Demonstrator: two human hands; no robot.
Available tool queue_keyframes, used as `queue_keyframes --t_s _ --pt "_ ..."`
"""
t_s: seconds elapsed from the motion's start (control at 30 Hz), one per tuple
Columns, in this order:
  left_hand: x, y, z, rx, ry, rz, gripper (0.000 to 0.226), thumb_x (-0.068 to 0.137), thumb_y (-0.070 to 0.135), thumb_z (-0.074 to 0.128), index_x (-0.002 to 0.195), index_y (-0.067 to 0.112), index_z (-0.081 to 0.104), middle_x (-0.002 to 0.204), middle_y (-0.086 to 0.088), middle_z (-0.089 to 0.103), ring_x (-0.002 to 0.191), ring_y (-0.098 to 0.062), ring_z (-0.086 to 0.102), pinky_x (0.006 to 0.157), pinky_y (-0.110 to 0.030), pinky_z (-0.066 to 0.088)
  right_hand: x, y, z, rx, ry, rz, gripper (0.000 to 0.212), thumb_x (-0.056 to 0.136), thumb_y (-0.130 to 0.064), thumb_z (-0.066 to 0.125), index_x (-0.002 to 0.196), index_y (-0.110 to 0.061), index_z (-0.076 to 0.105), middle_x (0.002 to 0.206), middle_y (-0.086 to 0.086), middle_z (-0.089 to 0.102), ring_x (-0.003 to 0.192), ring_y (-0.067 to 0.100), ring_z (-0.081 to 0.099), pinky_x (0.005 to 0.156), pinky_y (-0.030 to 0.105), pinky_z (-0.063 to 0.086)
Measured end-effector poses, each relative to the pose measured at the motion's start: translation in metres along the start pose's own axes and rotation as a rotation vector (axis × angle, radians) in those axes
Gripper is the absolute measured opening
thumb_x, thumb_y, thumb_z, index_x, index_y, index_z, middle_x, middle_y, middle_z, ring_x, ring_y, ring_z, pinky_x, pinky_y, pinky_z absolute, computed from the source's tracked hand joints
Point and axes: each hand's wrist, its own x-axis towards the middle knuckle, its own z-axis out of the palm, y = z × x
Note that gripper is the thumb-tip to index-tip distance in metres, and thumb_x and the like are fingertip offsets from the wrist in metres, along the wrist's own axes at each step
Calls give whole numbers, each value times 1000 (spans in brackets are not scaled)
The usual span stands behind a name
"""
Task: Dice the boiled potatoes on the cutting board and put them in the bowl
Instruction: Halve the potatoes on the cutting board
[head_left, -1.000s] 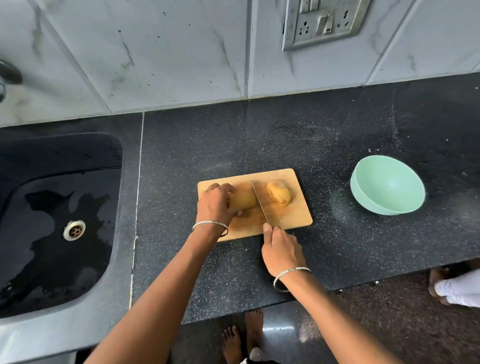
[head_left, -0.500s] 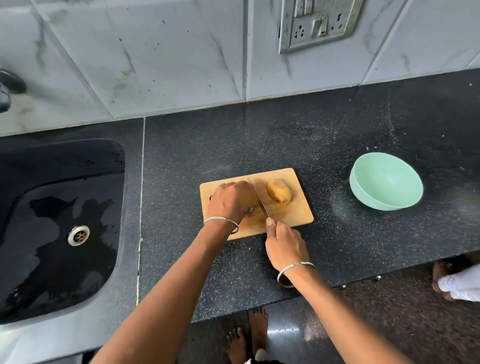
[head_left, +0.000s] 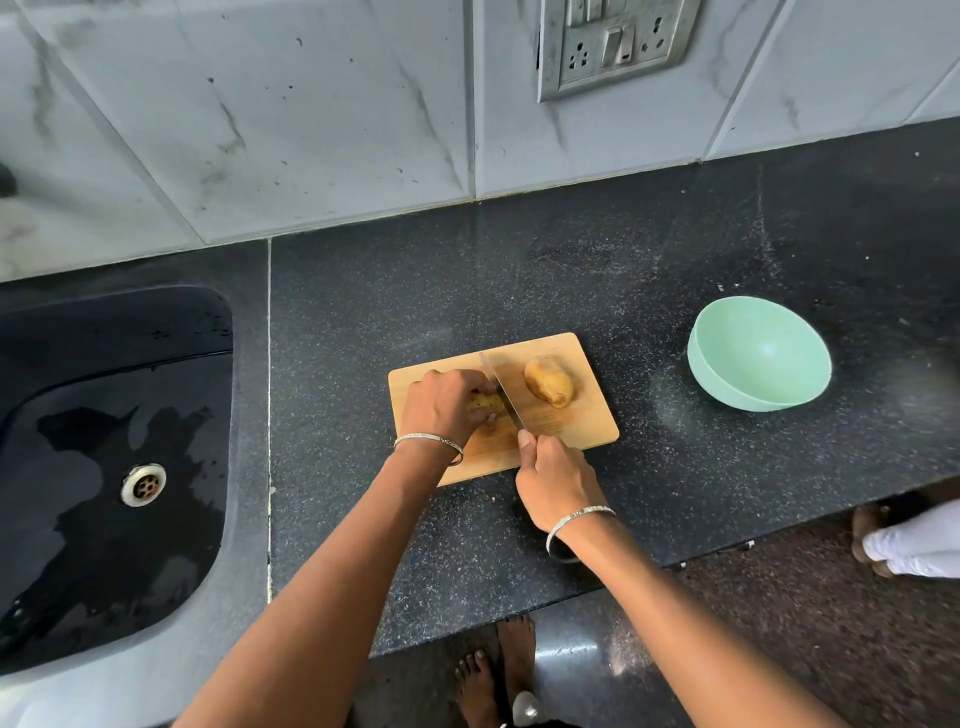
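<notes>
1. Head view: the wooden cutting board (head_left: 576, 423) lies flat on the dark counter. It is stiff enough to cut on, though I judge it could slide on the polished stone under a hard push.
2. The pale green bowl (head_left: 769, 340) stands well to the right of the board with nothing in it. It looks light, so pieces should go in gently.
3. The right hand (head_left: 558, 483) is clenched round the knife handle, one finger stretched toward the blade. The left hand (head_left: 441, 405) is curled over one potato, gripping it.
4. The knife (head_left: 501, 387) stands edge-down on the board, against the gripped potato's right side.
5. The whole potato (head_left: 549, 381) lies loose on the board's right half, apart from the blade. Being boiled, it is probably soft, crumbly and a little slippery. Hold it from above by its sides, fingertips tucked.
6. The held potato (head_left: 485, 402) shows only partly beneath the fingers, so I cannot tell whether it is cut.
</notes>
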Motion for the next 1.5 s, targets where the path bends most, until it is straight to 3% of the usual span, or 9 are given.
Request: queue_keyframes --t_s 0.1,0.3,0.47,0.63,0.77,0.9,0.97,1.13,1.5 --pt "2 1 -4 34 -23 25 28 80 34 75 107 33 70 107 12 71 102 -19 62 85 -34 46 11 -8 -2 11 -14 17 44 104 -44 27 99 -12 58 89 8 58 78 28 52 70 33 40" --pt "1 3 -2 106 -6 32 28 83 37 71 110 34 67 105 9 71 101 -22 62 78 -33 42 1 -1 1 -26 -6 21 41 104 -46 26 87 -17 49 85 6 57 75 29 54 67 34 41" --pt "1 1 -2 124 8 49 28 82 40 70 108 36 63 100 8 71 97 -22 63 75 -33 43 -6 -1 8 -25 13 59 45 104 -45 26 103 -13 58 106 15 64 100 38 62 73 37 44" --pt "6 0 -7 124 -23 105 37 80 42 71 110 36 51 110 14 69 99 -19 65 72 -33 49 -2 -7 9 -52 22 79 46 104 -44 26 106 -11 58 110 15 64 102 37 62 77 39 46" --pt "12 0 -13 239 -141 253 51 82 39 70 126 43 44 140 7 35 93 -22 63 72 -37 54 -4 -9 7 -47 24 85 46 104 -45 27 107 -11 58 112 16 63 104 38 61 77 40 45" --pt "22 6 -12 483 -184 343 41 88 34 64 128 30 55 152 9 4 96 -22 61 67 -34 54 -5 -8 5 -75 14 93 41 104 -42 30 105 -11 58 113 16 63 105 38 61 73 37 44" --pt "26 9 -12 520 -196 359 38 90 31 63 127 29 57 154 11 3 96 -22 61 66 -35 56 -5 -8 6 -80 14 90 38 103 -40 32 103 -12 58 110 14 64 101 37 62 75 40 51" --pt "27 19 -21 480 -292 355 37 88 27 68 115 49 56 159 12 0 107 -28 61 73 -41 57 -7 -7 7 -68 38 64 39 104 -40 31 103 -12 58 108 14 65 99 35 64 76 41 53" --pt "25 20 -23 465 -294 334 35 87 24 68 109 50 59 161 14 -1 114 -27 59 65 -34 54 -29 8 6 -83 31 55 40 105 -39 28 103 -12 58 105 13 66 98 35 65 70 36 46"
